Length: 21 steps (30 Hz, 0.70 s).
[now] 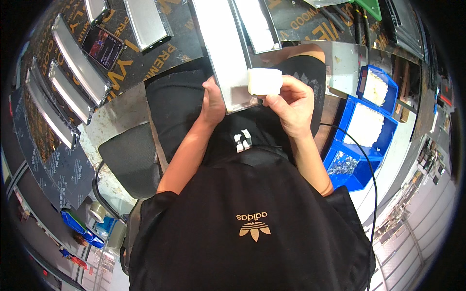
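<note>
A long, shiny metal panel (225, 53) with raised edges reaches from the workbench to my lap. My left hand (212, 104) wraps around its near left side, thumb up along the edge. At the panel's near right corner, my right hand (295, 106) pinches a white rectangular block (265, 81), its fingertips at the block's lower right. Part of the panel's end lies behind the block. Several small white pieces (241, 140) rest on the dark cloth of my lap, just below the panel.
Several similar metal panels (80, 63) lie on the dark printed workbench, around a phone (103, 47). To the right stand blue bins (394, 127) holding white pieces and silvery bits. A black cable (373, 194) curves past my right side. At left is a dark padded seat (128, 160).
</note>
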Tool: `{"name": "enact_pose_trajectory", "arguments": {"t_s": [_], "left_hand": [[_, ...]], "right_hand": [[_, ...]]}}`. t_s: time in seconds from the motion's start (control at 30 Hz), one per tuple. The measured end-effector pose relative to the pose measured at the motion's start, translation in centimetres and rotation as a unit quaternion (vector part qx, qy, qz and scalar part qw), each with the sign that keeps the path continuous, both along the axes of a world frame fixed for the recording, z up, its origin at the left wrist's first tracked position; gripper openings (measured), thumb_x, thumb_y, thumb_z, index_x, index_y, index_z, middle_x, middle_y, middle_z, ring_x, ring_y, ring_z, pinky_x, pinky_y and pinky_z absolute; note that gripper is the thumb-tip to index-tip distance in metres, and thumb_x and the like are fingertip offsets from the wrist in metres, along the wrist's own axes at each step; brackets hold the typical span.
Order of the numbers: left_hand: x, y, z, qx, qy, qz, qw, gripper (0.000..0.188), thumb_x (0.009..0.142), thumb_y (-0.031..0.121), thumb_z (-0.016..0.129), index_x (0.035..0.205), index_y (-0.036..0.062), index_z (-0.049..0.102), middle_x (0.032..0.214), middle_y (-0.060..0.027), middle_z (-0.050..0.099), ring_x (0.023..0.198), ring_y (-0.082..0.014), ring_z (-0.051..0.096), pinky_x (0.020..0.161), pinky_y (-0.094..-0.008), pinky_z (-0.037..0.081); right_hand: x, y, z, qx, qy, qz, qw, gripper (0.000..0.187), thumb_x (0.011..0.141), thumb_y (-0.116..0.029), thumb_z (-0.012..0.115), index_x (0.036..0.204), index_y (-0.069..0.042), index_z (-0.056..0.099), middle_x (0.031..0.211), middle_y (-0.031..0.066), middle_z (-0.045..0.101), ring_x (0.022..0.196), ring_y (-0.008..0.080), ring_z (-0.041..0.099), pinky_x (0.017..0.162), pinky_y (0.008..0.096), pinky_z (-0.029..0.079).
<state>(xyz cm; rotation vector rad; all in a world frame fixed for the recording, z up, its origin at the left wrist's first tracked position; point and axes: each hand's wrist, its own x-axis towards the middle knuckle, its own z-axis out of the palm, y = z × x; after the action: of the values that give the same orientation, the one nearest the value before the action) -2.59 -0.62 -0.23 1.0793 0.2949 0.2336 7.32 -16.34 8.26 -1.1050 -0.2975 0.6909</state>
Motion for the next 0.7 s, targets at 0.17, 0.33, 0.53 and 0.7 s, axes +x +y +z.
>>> {"name": "enact_pose_trajectory", "arguments": {"t_s": [0.17,0.33,0.53,0.7], "left_hand": [[0.0,-0.3,-0.3,0.015,-0.001,0.021,1.0,0.104,0.093,0.086,0.022,0.127,-0.0047,0.059,0.113,-0.0098,0.068,0.104,-0.0173,0.065,0.092,-0.0341,0.053],[0.0,0.1,0.5,0.043,0.072,-0.013,0.996,0.124,0.078,0.1,0.016,0.127,-0.0065,0.058,0.118,-0.0133,0.068,0.107,-0.0193,0.066,0.094,-0.0357,0.054],[0.2,0.0,0.7,0.049,0.065,-0.009,0.997,0.123,0.08,0.098,0.014,0.125,-0.0065,0.059,0.115,-0.013,0.069,0.105,-0.0193,0.067,0.093,-0.0355,0.054],[0.1,-0.1,0.3,0.049,0.067,-0.001,0.997,0.122,0.081,0.098,0.014,0.125,-0.0066,0.059,0.114,-0.0131,0.069,0.103,-0.0193,0.067,0.091,-0.0351,0.055]], "right_hand": [[-0.2,0.2,0.2,-0.052,0.004,-0.003,0.999,0.026,0.086,0.001,0.081,0.111,0.004,0.072,0.097,0.0073,0.074,0.088,0.0106,0.068,0.081,0.0264,0.054],[-0.2,0.4,0.3,-0.051,-0.023,-0.009,0.998,0.025,0.086,0.002,0.08,0.11,0.004,0.073,0.095,0.006,0.073,0.085,0.0107,0.066,0.079,0.0266,0.053],[0.0,0.4,0.4,-0.053,-0.036,-0.018,0.998,0.024,0.086,0.002,0.08,0.109,0.004,0.073,0.093,0.0054,0.072,0.084,0.0106,0.066,0.078,0.0266,0.053],[0.1,0.3,0.4,-0.042,-0.042,-0.019,0.998,0.023,0.086,0.003,0.079,0.108,0.004,0.073,0.094,0.0068,0.073,0.085,0.0116,0.067,0.079,0.0271,0.054]]}}
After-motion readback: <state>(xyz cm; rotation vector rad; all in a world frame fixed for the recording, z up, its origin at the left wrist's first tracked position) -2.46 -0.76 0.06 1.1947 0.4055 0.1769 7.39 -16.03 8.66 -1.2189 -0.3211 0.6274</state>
